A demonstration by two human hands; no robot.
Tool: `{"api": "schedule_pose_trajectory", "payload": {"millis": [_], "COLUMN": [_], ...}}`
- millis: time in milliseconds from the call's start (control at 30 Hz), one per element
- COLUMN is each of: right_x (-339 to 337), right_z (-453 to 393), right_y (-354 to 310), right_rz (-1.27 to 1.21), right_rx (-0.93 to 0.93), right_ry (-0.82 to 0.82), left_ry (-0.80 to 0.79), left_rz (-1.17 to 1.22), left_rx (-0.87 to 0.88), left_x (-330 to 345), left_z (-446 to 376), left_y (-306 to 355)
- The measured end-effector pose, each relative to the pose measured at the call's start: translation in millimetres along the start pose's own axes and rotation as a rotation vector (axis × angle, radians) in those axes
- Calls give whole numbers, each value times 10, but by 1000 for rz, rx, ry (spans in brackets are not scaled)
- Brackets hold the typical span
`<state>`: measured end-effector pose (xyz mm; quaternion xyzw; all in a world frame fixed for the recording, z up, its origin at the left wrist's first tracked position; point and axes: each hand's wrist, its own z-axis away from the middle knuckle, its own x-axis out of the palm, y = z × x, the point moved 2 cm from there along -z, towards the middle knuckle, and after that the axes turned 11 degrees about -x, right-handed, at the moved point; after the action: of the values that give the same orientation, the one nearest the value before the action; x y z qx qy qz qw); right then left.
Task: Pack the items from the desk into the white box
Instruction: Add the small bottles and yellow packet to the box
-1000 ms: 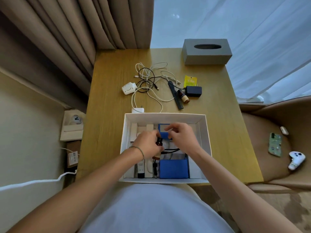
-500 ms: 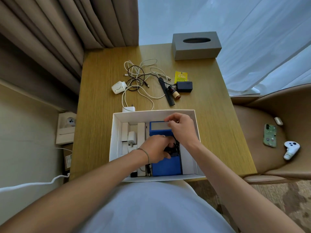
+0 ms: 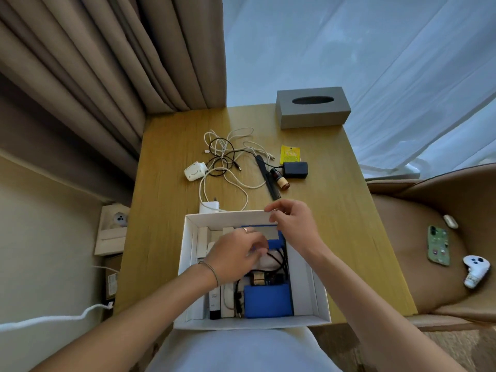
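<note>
The white box (image 3: 188, 264) stands at the desk's near edge, holding a blue pouch (image 3: 268, 302), a dark bottle (image 3: 264, 279) lying flat, black cable and white packets. My left hand (image 3: 236, 256) hovers inside the box over the cable, fingers loosely bent, blurred, with nothing seen in it. Above the box's far rim, my right hand (image 3: 292, 224) is loosely curled and holds nothing. Beyond on the desk lie tangled cables (image 3: 228, 154), a white charger (image 3: 194, 171), a white plug (image 3: 209, 205), a black comb (image 3: 268, 178), a small brown bottle (image 3: 280, 179), a black adapter (image 3: 295, 169) and a yellow sachet (image 3: 290, 154).
A grey tissue box (image 3: 312, 107) sits at the desk's far right corner. Curtains hang behind and to the left. To the right, a tan chair (image 3: 402, 237) carries a phone (image 3: 438, 248), a white controller (image 3: 475, 269) and an earbud case (image 3: 450, 220).
My left hand let go of the dark bottle, which now lies in the box. My right hand rose from the blue item to the box's far rim.
</note>
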<state>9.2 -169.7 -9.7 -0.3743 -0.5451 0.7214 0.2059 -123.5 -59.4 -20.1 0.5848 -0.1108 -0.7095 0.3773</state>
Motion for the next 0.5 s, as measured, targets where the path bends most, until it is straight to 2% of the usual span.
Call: {"api": "schedule_pose_trajectory", "payload": {"millis": [100,200,367,500], "right_x": [-71,-174,-285,-203], "right_z": [-236,-602,-1280,-1503], "right_y": [-111,-142,28,239], "right_rz": [52,195,632,853], "right_rx": [-55,-84,-22,-15], "right_ry": [10,21,-80,-158], "left_ry": [118,162,155,123], "left_rz": [64,69,13,-23], "left_rx": [-6,-5,-10,-42], "left_x": [-287,-456,-588,-628], "left_z": [-108,-296,-653,-900], "left_y": [-5,-6,61,73]}}
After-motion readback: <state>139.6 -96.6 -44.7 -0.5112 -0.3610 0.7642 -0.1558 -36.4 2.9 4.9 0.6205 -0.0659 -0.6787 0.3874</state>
